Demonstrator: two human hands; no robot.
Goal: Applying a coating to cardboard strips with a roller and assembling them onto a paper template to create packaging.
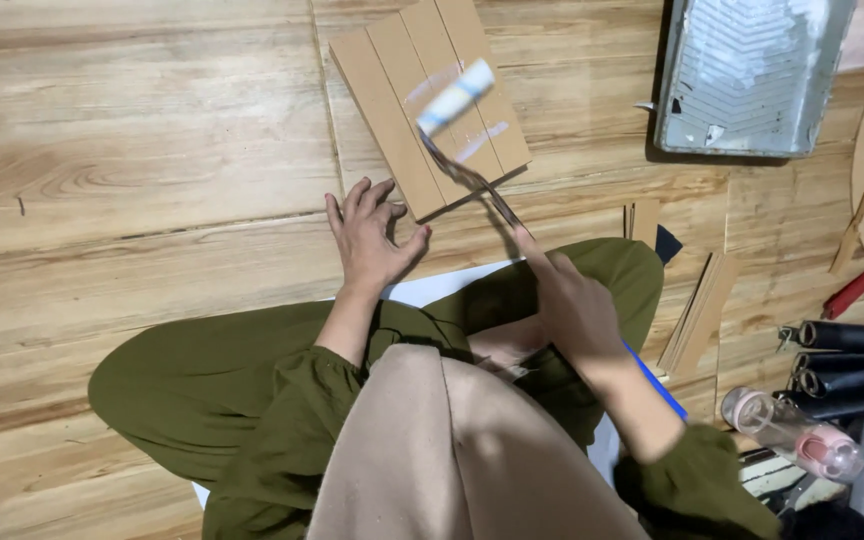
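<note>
The right hand (577, 310) is clamped on the paint roller (455, 97) resting on the brown boards (427, 100) on the floor, the left hand (367, 240) lies open beside them — light, even strokes along each board — probably best.

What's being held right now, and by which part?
The right hand holds a small paint roller by its handle end; the left hand holds nothing.
</note>
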